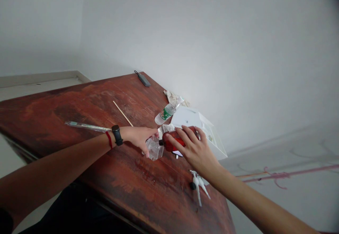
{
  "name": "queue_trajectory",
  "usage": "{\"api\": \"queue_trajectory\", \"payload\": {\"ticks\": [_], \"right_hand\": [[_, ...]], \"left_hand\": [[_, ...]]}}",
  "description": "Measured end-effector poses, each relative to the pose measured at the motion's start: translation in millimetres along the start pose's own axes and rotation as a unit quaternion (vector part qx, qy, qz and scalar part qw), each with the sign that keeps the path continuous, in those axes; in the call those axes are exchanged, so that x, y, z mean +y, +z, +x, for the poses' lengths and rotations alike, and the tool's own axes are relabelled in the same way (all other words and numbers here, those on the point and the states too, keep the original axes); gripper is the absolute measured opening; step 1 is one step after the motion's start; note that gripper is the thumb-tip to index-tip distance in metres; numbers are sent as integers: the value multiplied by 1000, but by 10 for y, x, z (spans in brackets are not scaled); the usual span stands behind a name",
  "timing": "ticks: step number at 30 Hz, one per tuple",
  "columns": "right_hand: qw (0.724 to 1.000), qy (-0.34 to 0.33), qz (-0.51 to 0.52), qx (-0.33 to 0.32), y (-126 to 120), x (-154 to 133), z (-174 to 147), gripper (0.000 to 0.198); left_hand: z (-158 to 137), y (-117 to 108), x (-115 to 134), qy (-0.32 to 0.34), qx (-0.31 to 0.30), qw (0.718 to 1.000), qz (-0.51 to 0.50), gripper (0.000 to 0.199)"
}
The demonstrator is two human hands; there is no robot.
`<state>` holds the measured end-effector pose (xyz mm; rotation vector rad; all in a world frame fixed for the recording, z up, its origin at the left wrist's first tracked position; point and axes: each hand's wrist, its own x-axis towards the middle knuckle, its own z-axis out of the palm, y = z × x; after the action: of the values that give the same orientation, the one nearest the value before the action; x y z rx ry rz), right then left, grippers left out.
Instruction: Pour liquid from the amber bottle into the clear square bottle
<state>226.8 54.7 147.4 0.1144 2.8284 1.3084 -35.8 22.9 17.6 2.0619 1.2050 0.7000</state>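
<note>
My right hand (194,147) is wrapped over a reddish-brown bottle (173,140), tilted on its side. The bottle's dark neck points left into or against the mouth of a clear plastic container (155,149); I cannot tell which. Wearing a dark watch and a red band, my left arm reaches in from the left, and my left hand (139,138) grips that container from its left side, some fingers hidden behind it. No liquid stream is visible. White pump tops (198,184) with a dark collar lie on the table near my right forearm.
On the reddish wooden table (87,103) stands a water bottle (167,112) with a green label, beside a white box (212,135) and a crumpled cloth (173,98). A thin stick (122,113), a wrapped slim item (87,125) and a grey device (143,79) lie farther left. Wet drops show near the front.
</note>
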Motion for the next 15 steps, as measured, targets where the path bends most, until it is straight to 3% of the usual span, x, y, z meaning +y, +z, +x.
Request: {"api": "queue_trajectory", "payload": {"ticks": [15], "right_hand": [[1000, -21, 0, -11, -79, 29, 71, 56]], "left_hand": [[-2, -20, 24, 11, -5, 1000, -3, 75]]}}
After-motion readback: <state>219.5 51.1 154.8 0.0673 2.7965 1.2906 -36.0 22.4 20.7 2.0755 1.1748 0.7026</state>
